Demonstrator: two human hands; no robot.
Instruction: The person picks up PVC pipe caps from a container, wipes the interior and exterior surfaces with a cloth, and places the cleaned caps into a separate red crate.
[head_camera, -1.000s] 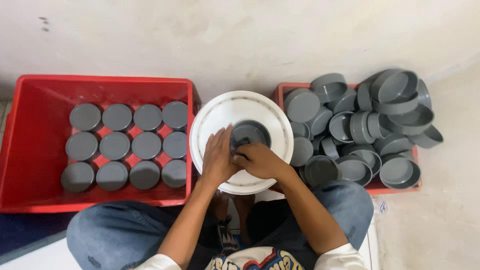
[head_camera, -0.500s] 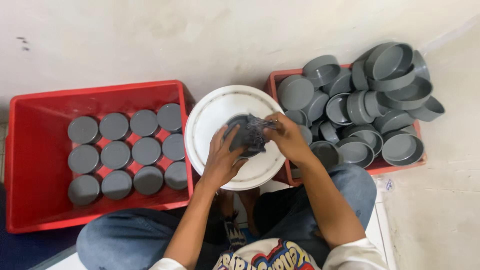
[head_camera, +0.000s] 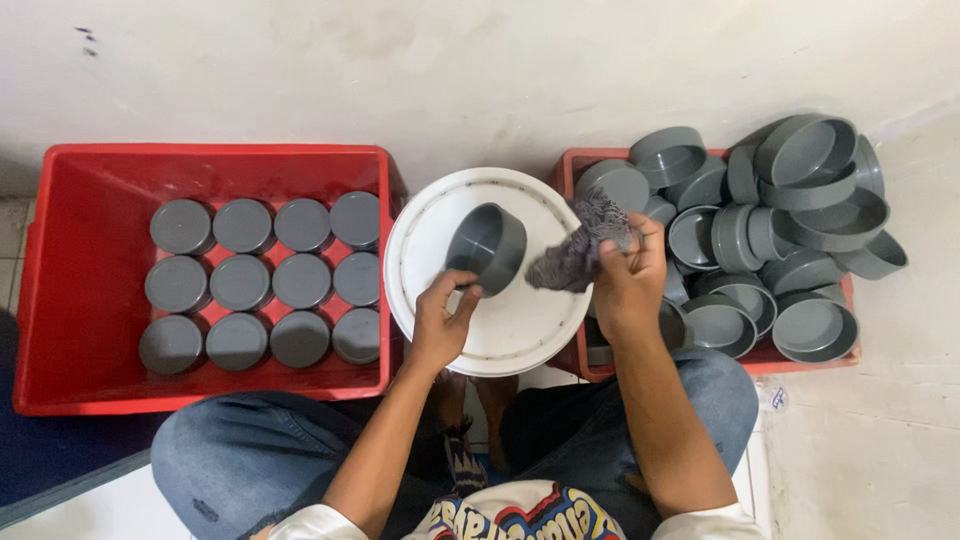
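Grey cap (head_camera: 487, 247), tilted open-side up, pinched in our left hand (head_camera: 440, 320); right hand (head_camera: 628, 275) grasps rag (head_camera: 578, 255), clear for wiping.

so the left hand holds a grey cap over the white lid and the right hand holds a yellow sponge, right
Not quite. In the head view the right hand holds a dark grey rag, not a yellow sponge. The left hand does hold a grey cap over the white lid.
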